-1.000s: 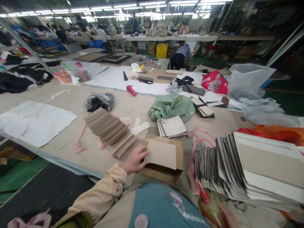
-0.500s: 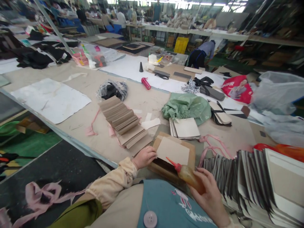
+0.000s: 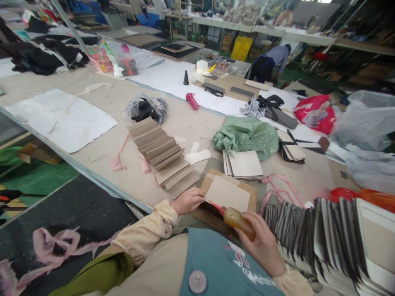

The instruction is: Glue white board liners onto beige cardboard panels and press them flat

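My right hand (image 3: 261,240) is wrapped round a squeeze glue bottle (image 3: 237,222) of amber liquid with a red nozzle. The bottle lies tilted, its tip pointing left over the near edge of a beige cardboard panel (image 3: 228,192). That panel rests on a brown cardboard box (image 3: 252,193) in front of my body. With fingers closed together, my left hand (image 3: 188,200) grips the panel's left corner; the fingertips are partly hidden. Just beyond the left hand, a row of cardboard pieces (image 3: 160,148) leans in overlapping layers.
To the right stands a long stack of dark-edged panels (image 3: 327,234). Behind the box are pale panels (image 3: 245,163) and a green sack (image 3: 247,133). Pink fabric strips (image 3: 284,185) lie nearby. A pink bottle (image 3: 192,101) is farther back. A person (image 3: 270,61) bends over beyond the table.
My right hand has brought the glue bottle left and lower, so its nozzle is now near the panel's left front corner. My left hand stays at the panel's edge. The view has tilted slightly down.
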Available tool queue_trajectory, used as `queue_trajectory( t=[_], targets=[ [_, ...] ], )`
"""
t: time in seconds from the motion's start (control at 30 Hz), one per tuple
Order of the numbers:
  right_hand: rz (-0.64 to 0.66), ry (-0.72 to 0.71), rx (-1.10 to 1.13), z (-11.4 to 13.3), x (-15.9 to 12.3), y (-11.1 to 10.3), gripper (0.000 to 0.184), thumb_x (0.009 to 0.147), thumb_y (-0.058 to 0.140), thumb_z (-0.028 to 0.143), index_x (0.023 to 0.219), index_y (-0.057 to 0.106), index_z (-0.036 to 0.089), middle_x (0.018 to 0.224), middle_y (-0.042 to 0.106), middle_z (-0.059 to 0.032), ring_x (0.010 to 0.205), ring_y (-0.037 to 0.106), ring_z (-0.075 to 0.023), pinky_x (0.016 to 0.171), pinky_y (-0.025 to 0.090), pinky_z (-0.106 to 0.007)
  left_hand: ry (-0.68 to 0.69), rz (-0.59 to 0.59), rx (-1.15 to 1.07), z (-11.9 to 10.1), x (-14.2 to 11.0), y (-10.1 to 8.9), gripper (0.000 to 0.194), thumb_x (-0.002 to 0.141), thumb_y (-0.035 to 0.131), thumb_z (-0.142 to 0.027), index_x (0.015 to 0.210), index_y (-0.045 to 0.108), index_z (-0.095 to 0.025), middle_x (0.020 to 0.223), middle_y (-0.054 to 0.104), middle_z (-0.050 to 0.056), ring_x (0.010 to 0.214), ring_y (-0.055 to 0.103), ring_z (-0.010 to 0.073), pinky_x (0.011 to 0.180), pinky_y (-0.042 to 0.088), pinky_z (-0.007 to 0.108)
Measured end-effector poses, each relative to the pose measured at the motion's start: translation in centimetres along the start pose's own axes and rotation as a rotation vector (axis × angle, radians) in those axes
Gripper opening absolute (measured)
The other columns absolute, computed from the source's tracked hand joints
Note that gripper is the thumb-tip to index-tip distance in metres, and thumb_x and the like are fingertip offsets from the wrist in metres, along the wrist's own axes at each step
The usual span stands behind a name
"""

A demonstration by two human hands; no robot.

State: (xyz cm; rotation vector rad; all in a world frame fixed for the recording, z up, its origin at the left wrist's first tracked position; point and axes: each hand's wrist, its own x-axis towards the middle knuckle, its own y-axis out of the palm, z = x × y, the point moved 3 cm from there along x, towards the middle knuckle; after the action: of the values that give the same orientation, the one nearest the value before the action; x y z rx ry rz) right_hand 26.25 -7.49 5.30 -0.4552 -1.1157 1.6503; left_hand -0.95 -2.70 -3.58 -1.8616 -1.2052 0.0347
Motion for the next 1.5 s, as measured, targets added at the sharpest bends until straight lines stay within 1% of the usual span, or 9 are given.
queue_trajectory(
  t=[0.23,0.53,0.67,0.77,0.97,1.23,1.37,1.5],
  targets=[
    [0.046,-0.033,-0.003,0.3,0.8,1.0,0.035,0.082,0.057,0.027,0.116,0.049,0.023,0.113,0.054,-0.0103,0.105,0.054,-0.0248,0.089,0.049,-0.043,-0.026,-0.012,0.001,0.2,-0.4,0.4,0.018,0.088,0.048,-0.019,0.098,0.064,-0.02,0.104,0.064,0.01,0.104,0.057,0.0181,0.093,0.047,0.038],
    [0.051,-0.038,-0.015,0.2,1.4,1.2,0.034,0.082,0.057,0.026,0.115,0.049,0.022,0.112,0.054,-0.0098,0.104,0.054,-0.0241,0.088,0.049,-0.041,0.022,-0.061,-0.005,-0.1,-0.2,0.1,0.017,0.086,0.049,-0.016,0.096,0.063,-0.018,0.102,0.063,0.01,0.101,0.056,0.0173,0.092,0.047,0.036],
    [0.02,-0.034,-0.028,0.0,1.9,1.3,0.033,0.081,0.058,0.023,0.113,0.05,0.022,0.11,0.054,-0.0098,0.103,0.055,-0.0239,0.088,0.048,-0.041,0.017,-0.042,-0.005,-0.1,-0.2,0.1,0.017,0.087,0.049,-0.016,0.095,0.063,-0.017,0.101,0.063,0.011,0.1,0.056,0.018,0.091,0.047,0.036],
    [-0.029,-0.028,-0.043,-0.4,2.4,1.3,0.033,0.081,0.058,0.023,0.113,0.051,0.022,0.109,0.055,-0.0097,0.101,0.055,-0.0238,0.088,0.048,-0.042,0.017,-0.036,-0.003,-0.2,0.0,0.0,0.017,0.087,0.048,-0.016,0.094,0.063,-0.018,0.1,0.063,0.01,0.1,0.056,0.0184,0.089,0.048,0.037],
    [-0.124,-0.009,-0.024,-1.7,4.3,1.3,0.03,0.081,0.059,0.025,0.11,0.053,0.02,0.107,0.055,-0.0103,0.099,0.056,-0.0235,0.088,0.049,-0.041,0.055,-0.058,0.004,-0.4,0.3,-0.2,0.015,0.086,0.05,-0.013,0.095,0.061,-0.017,0.099,0.062,0.01,0.098,0.055,0.018,0.087,0.048,0.036],
    [-0.184,0.022,-0.091,-2.9,6.4,1.2,0.029,0.08,0.06,0.026,0.108,0.055,0.02,0.105,0.056,-0.0097,0.098,0.056,-0.0233,0.087,0.049,-0.041,0.025,-0.033,-0.012,-0.4,0.3,-0.2,0.016,0.086,0.05,-0.013,0.095,0.061,-0.018,0.098,0.061,0.009,0.096,0.055,0.0176,0.086,0.048,0.036],
    [-0.197,0.039,-0.114,-3.2,6.8,1.2,0.031,0.079,0.06,0.025,0.109,0.055,0.019,0.104,0.056,-0.0092,0.098,0.056,-0.0229,0.088,0.049,-0.04,0.024,-0.035,-0.016,-0.4,0.4,-0.2,0.015,0.085,0.05,-0.012,0.095,0.061,-0.018,0.098,0.061,0.009,0.096,0.054,0.0179,0.086,0.048,0.036],
    [-0.215,0.067,-0.118,-3.4,6.2,1.2,0.03,0.079,0.061,0.027,0.108,0.056,0.02,0.105,0.056,-0.0089,0.098,0.056,-0.0225,0.088,0.049,-0.039,0.028,-0.039,-0.021,-0.4,0.3,-0.2,0.016,0.084,0.051,-0.01,0.095,0.061,-0.018,0.099,0.06,0.009,0.098,0.054,0.0181,0.086,0.048,0.036]
  ],
)
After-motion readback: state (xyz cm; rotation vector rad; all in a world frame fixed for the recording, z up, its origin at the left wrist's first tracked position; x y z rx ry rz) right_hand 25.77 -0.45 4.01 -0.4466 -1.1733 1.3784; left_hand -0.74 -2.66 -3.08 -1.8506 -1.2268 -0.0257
